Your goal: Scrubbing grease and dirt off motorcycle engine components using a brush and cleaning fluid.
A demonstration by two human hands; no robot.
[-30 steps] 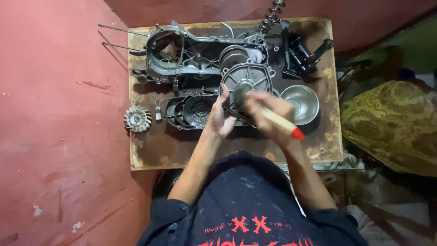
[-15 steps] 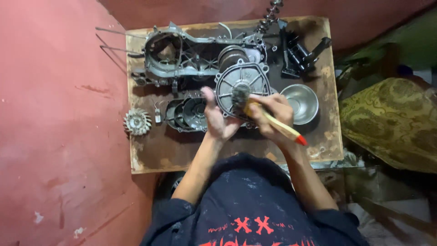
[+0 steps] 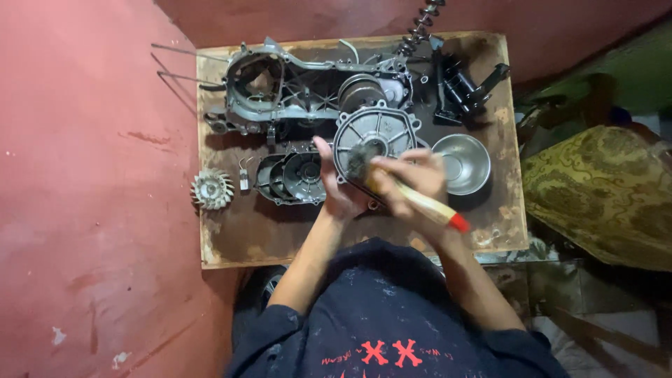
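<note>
left hand under round cover, brush in right hand

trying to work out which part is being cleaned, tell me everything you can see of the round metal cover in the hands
The round metal cover is a grey cast piece, seemingly aluminium, with ribs radiating from a central hub and bolt lugs around its rim. It looks dull and grimy. It is tilted up toward the camera over the wooden board, between the long engine casing and the steel bowl. The left hand grips its lower left edge; the right hand holds a wooden-handled brush with a red end, bristles against the hub.
</note>
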